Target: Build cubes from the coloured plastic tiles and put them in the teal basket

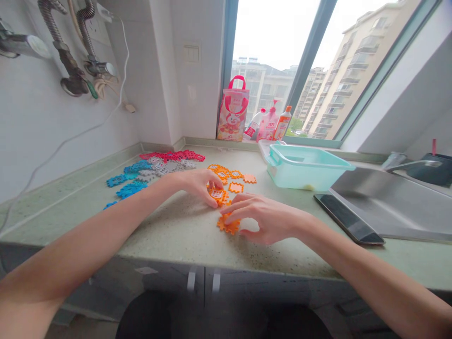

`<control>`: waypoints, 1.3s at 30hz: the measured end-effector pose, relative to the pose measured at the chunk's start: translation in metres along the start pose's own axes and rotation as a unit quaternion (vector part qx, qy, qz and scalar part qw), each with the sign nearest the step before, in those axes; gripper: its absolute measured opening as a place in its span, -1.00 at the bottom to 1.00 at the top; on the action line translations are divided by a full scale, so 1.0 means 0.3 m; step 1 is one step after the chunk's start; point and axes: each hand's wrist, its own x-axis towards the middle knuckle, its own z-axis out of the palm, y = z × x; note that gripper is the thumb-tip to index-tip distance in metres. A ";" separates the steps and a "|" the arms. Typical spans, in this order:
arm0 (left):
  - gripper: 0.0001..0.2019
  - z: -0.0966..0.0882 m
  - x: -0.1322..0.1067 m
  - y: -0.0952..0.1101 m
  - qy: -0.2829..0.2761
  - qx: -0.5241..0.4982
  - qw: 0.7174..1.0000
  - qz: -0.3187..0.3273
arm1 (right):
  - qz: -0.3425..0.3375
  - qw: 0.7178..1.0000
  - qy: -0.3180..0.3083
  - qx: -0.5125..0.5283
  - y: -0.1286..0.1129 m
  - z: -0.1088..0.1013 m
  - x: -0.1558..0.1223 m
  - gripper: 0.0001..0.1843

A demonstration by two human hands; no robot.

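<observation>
My left hand [201, 185] curls around an orange interlocking tile with a window pattern [216, 193], thumb on the near side and fingers on the far side. Nearer the counter's front edge, my right hand [263, 218] has its fingertips on a plain orange interlocking tile [229, 225] lying flat; its thumb stays apart from the fingers. Just beyond both hands lie an orange square frame tile [236, 187], a light orange tile [250, 179] and a cluster of orange tiles [219, 171]. Part of the held tile is hidden by my left fingers.
Blue tiles [131, 189], grey tiles [165, 165] and red tiles [176, 156] lie in piles at the left. A turquoise plastic bin [307, 172] stands right, beside the sink [395, 202]. A phone [348, 219] lies at the sink's edge. Bottles [269, 125] line the windowsill.
</observation>
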 end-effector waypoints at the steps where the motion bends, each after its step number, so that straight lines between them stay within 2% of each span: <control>1: -0.41 0.000 -0.001 -0.001 0.000 0.004 1.000 -0.003 | 0.001 1.000 0.000 0.000 0.001 0.002 0.002 -0.54; 7: -0.48 0.005 -0.006 0.008 0.010 0.051 0.999 -0.015 | 0.035 0.999 -0.008 -0.014 0.025 -0.006 -0.008 -0.78; 12: -0.48 0.005 -0.008 0.006 0.017 0.070 0.997 -0.023 | 0.028 0.999 -0.017 0.009 0.015 -0.006 -0.011 -0.70; 17: -0.44 0.001 -0.011 0.011 0.022 0.076 0.996 -0.032 | 0.018 1.000 -0.012 -0.001 -0.004 0.011 0.004 -0.76; 20: -0.49 0.001 -0.012 0.016 0.021 0.075 0.996 -0.031 | 0.045 0.997 0.043 -0.045 0.020 -0.010 -0.004 -0.79; 22: -0.51 0.001 -0.011 0.016 0.025 0.076 0.996 -0.029 | 0.087 0.986 0.105 -0.092 0.047 -0.028 -0.014 -0.81; 24: -0.52 0.002 -0.010 0.011 0.028 0.077 0.996 -0.029 | 0.125 0.974 0.141 -0.129 0.067 -0.037 -0.021 -0.81; 26: -0.53 0.002 -0.009 0.002 0.027 0.073 0.996 -0.032 | 0.142 0.969 0.132 -0.155 0.074 -0.029 -0.021 -0.80; 29: -0.53 0.005 -0.007 -0.009 0.025 0.066 0.997 -0.035 | 0.152 0.969 0.080 -0.177 0.063 0.001 -0.011 -0.75; 32: -0.53 0.011 -0.005 -0.010 0.026 0.065 0.997 -0.034 | 0.169 0.970 0.052 -0.168 0.050 0.026 -0.001 -0.73; 36: -0.53 0.001 -0.010 -0.007 0.026 0.075 0.996 -0.037 | 0.183 0.972 0.064 -0.133 0.062 0.019 -0.007 -0.78; 39: -0.50 -0.039 -0.031 -0.024 0.052 0.087 0.993 -0.055 | 0.198 0.969 0.088 -0.118 0.086 -0.003 -0.023 -0.76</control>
